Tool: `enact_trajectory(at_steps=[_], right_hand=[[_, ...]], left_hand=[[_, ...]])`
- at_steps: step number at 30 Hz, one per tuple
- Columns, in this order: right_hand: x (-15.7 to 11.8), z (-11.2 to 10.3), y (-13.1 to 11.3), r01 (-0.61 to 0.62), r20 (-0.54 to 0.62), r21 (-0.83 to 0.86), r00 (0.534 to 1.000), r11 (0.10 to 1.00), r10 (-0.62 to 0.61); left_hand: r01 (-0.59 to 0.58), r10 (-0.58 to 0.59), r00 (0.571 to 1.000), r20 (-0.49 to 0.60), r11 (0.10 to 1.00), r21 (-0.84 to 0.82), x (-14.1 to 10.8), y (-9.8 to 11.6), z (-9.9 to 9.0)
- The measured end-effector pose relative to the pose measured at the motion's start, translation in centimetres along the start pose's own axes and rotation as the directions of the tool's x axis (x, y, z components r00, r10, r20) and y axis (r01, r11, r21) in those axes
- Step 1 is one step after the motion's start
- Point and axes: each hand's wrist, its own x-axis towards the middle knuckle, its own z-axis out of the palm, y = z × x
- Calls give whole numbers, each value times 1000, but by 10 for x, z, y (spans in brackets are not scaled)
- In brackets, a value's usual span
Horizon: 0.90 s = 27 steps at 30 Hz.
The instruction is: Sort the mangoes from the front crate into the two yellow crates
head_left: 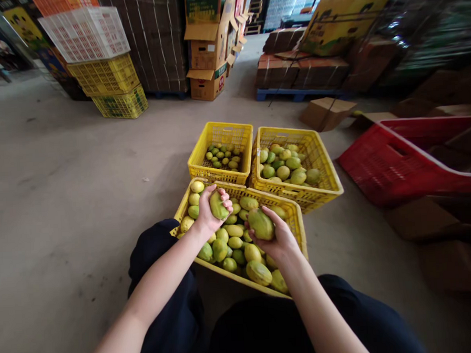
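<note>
My left hand [207, 216] is wrapped round a green-yellow lemon [218, 205], raised over the near yellow crate [297, 226]. In my right hand [281, 240] lies a second, larger-looking green lemon [261, 225], gripped between thumb and fingers above the same crate. Many loose lemons [258, 273], from green to yellow, fill this crate, which stands between my knees. Just beyond it, a yellow crate on the left [195, 152] has small lemons [222, 156] on its bottom. The yellow crate on the right [330, 171] contains larger lemons [293, 163].
A red crate [377, 164] stands to the right among cardboard boxes [423, 219]. Stacked white [89, 34] and yellow crates [106, 75] are at the back left. Farther back are carton stacks [205, 54] and a blue pallet [282, 94] with boxes. Concrete floor [63, 206] stretches to the left.
</note>
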Motion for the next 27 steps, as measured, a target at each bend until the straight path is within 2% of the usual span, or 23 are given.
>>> enact_trajectory(at_steps=[7,11,13,15,17,19,24,27], right_hand=[[3,-3,1,17,13,0,1000,1000,-17],[8,-7,2,15,37,3,999,1000,-15],[9,-9,2,11,44,7,999,1000,-12],[9,-9,3,13,45,20,999,1000,-14],[7,-8,3,22,39,50,999,999,-24],[4,-6,3,33,31,90,999,995,-36],[-1,0,3,24,17,118,999,993,-27],[0,1,4,19,36,103,999,994,-22]], left_hand=[[35,-56,996,70,962,272,7,-5,-7],[60,-82,995,50,939,339,13,-7,-11],[85,-87,996,-10,942,326,15,-7,-12],[95,-65,991,-119,961,260,17,-7,-13],[72,-28,973,-230,981,182,19,-7,-15],[45,-4,956,-294,990,132,19,-8,-18],[17,0,963,-269,998,58,22,-10,-22],[41,-26,960,-278,998,48,25,-12,-22]])
